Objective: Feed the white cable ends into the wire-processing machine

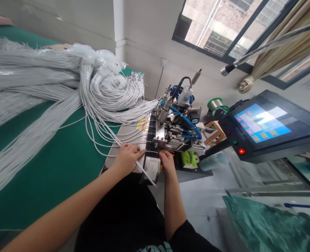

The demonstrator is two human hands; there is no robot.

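Note:
My left hand (127, 158) rests on the grey metal plate (123, 134) of a small machine, fingers closed around a thin white cable (146, 173) whose end sticks out toward me. My right hand (167, 161) sits just right of it, fingers pinched at the black fixture rail (151, 134) where several white cables lie in slots. The machine head (179, 122), with blue air hoses and metal nozzles, stands directly behind both hands.
A large bundle of white cables (39, 80) sprawls over the green table (55, 168) at left. A touchscreen control box (265, 127) with a lit red button stands at right. A solder spool (215, 104) and a wooden stand (214, 131) sit behind the machine.

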